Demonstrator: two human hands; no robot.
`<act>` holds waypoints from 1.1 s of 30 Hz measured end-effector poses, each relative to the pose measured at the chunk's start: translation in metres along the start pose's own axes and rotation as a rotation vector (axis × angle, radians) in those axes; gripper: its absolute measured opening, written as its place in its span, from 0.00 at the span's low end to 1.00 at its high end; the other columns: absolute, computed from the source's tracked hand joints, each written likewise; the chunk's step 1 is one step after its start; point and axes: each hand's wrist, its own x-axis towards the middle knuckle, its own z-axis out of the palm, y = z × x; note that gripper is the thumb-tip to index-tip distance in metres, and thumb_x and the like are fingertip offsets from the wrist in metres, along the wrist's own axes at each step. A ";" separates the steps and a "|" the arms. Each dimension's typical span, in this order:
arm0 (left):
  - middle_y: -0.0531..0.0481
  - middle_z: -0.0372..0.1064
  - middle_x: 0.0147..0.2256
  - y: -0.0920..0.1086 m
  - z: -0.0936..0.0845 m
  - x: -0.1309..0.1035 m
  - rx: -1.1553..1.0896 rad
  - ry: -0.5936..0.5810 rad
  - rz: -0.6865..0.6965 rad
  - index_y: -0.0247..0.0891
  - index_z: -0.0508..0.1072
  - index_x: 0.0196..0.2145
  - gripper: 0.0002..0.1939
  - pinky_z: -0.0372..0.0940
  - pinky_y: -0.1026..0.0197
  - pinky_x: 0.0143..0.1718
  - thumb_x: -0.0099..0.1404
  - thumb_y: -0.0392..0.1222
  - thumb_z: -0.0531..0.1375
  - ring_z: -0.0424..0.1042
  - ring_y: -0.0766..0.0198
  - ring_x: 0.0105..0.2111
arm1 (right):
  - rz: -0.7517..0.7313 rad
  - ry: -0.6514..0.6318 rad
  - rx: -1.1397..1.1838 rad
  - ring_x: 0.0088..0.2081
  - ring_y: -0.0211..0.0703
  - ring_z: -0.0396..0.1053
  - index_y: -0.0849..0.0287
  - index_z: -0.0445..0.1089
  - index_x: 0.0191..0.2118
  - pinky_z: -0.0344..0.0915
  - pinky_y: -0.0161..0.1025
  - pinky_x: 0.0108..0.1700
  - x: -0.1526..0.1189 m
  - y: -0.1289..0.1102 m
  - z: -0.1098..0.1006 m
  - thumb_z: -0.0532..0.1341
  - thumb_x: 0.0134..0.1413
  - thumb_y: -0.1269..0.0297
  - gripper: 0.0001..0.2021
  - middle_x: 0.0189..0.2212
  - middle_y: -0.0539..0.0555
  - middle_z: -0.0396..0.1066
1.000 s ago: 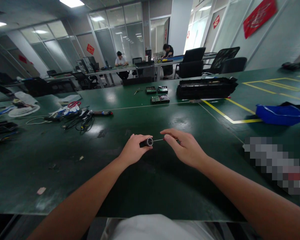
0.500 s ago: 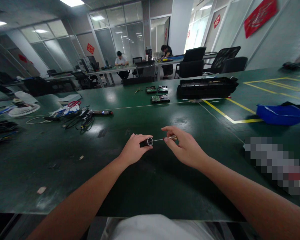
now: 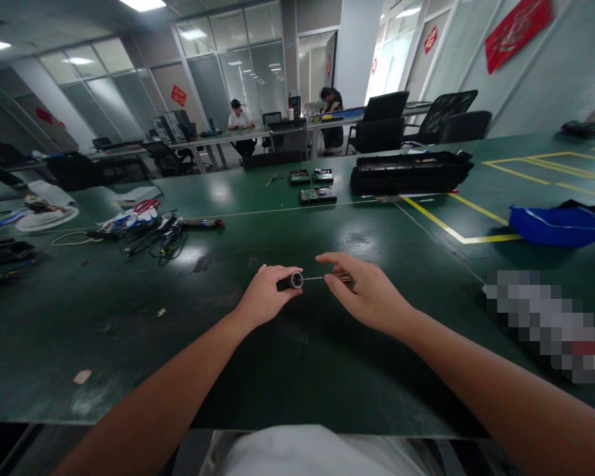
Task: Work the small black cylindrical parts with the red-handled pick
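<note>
My left hand (image 3: 268,295) is closed around a short black cylinder (image 3: 295,280) with a light metal ring at its end, which faces me. In my right hand (image 3: 364,289) is a screwdriver (image 3: 344,277), its handle between thumb and fingers and its index finger stretched forward. The thin shaft points left and its tip meets the right side of the cylinder's ringed end. Whether the tip sits in a screw or hole is too small to tell. Both hands are just above the green table (image 3: 297,383).
Several cables (image 3: 163,238) and red-handled scissors (image 3: 147,205) lie at the left. Hard drives (image 3: 318,195) and a long black casing (image 3: 411,173) stand farther back. A blue bin (image 3: 560,227) is at the right, near a blurred-out object (image 3: 545,324). Two people work at a far desk.
My right hand has shifted very slightly, and its fingers and the screwdriver handle have turned a little. My left hand and the cylinder stay in place.
</note>
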 end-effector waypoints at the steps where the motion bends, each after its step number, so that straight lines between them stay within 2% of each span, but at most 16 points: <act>1: 0.50 0.76 0.47 0.000 0.000 0.000 0.003 0.002 -0.003 0.48 0.75 0.53 0.20 0.57 0.44 0.59 0.63 0.41 0.67 0.71 0.54 0.48 | 0.000 0.000 -0.001 0.31 0.43 0.71 0.56 0.67 0.59 0.64 0.40 0.33 0.000 0.000 0.000 0.55 0.66 0.61 0.18 0.34 0.53 0.75; 5: 0.50 0.76 0.47 0.001 0.000 0.000 -0.001 -0.014 -0.004 0.47 0.75 0.53 0.20 0.57 0.44 0.59 0.63 0.40 0.67 0.71 0.54 0.47 | 0.076 0.007 0.008 0.31 0.43 0.72 0.57 0.69 0.57 0.63 0.40 0.32 0.002 0.000 -0.001 0.50 0.70 0.56 0.19 0.33 0.53 0.77; 10: 0.50 0.76 0.47 0.002 0.000 0.000 -0.009 -0.017 0.004 0.47 0.75 0.53 0.19 0.56 0.44 0.60 0.64 0.40 0.67 0.71 0.54 0.48 | 0.086 0.005 0.006 0.25 0.41 0.68 0.56 0.65 0.59 0.60 0.39 0.28 0.002 0.001 0.000 0.53 0.68 0.59 0.18 0.26 0.49 0.72; 16: 0.50 0.76 0.48 0.002 0.000 0.001 -0.007 -0.008 0.000 0.48 0.75 0.53 0.20 0.57 0.44 0.60 0.63 0.40 0.67 0.72 0.54 0.48 | 0.017 0.045 0.062 0.34 0.44 0.72 0.57 0.64 0.54 0.66 0.41 0.36 0.000 0.000 0.003 0.57 0.64 0.62 0.14 0.33 0.52 0.72; 21: 0.50 0.76 0.47 0.003 0.000 0.000 -0.001 -0.013 -0.001 0.47 0.76 0.52 0.19 0.58 0.44 0.59 0.63 0.40 0.67 0.72 0.54 0.48 | 0.120 0.051 0.062 0.27 0.42 0.69 0.57 0.66 0.50 0.61 0.39 0.29 0.003 -0.002 0.001 0.50 0.69 0.58 0.13 0.30 0.52 0.75; 24: 0.50 0.76 0.47 0.002 -0.001 0.000 0.004 -0.014 -0.009 0.47 0.76 0.53 0.19 0.58 0.44 0.59 0.63 0.41 0.67 0.72 0.53 0.48 | 0.126 0.061 0.086 0.24 0.41 0.68 0.56 0.65 0.51 0.60 0.38 0.27 0.003 -0.001 0.001 0.53 0.67 0.61 0.11 0.27 0.49 0.74; 29: 0.50 0.76 0.47 0.002 0.000 0.000 0.007 0.000 -0.005 0.48 0.75 0.53 0.20 0.57 0.42 0.60 0.63 0.41 0.67 0.71 0.53 0.48 | 0.069 0.131 0.193 0.34 0.43 0.72 0.55 0.68 0.43 0.65 0.39 0.33 0.000 0.001 0.004 0.60 0.62 0.59 0.07 0.34 0.52 0.74; 32: 0.50 0.75 0.48 0.005 0.000 -0.002 0.005 0.001 0.037 0.48 0.74 0.55 0.20 0.53 0.39 0.63 0.65 0.41 0.66 0.71 0.54 0.49 | 0.151 0.188 0.356 0.36 0.43 0.72 0.55 0.71 0.42 0.68 0.42 0.39 0.004 0.006 0.011 0.59 0.63 0.56 0.10 0.34 0.52 0.74; 33: 0.50 0.75 0.49 0.006 0.000 -0.002 0.012 0.004 0.062 0.48 0.73 0.55 0.20 0.49 0.38 0.65 0.66 0.41 0.65 0.70 0.54 0.51 | 0.209 0.246 0.457 0.35 0.43 0.71 0.56 0.71 0.42 0.68 0.43 0.40 0.006 0.010 0.014 0.58 0.64 0.54 0.11 0.33 0.52 0.73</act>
